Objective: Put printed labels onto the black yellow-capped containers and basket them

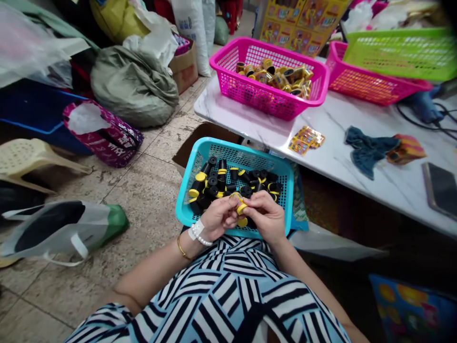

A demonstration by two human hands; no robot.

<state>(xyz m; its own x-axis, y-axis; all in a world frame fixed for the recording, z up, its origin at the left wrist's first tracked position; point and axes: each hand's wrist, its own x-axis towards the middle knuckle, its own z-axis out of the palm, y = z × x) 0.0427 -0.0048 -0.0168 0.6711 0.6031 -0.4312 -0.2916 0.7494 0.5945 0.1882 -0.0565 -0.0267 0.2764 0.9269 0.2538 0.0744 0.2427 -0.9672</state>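
Over the blue basket [181,202] on my lap, both hands are closed on a small yellow-capped container [241,208]. My left hand [216,220] pinches it from the left, wearing a bead bracelet and a gold bangle at the wrist. From the other side, my right hand [267,216] grips it between thumb and fingers. The fingers cover much of it, so its lower part is hidden. Inside the basket lie several black cylindrical containers [233,174], many with yellow caps, tipped in various directions.
On the white table [257,119] stands a pink basket [274,109] of labelled containers. Printed labels [306,139], a blue cloth [371,147] and a phone [441,188] lie nearby. A cardboard box [185,147] sits behind my basket; bags [132,85] and a stool [28,155] are leftward.
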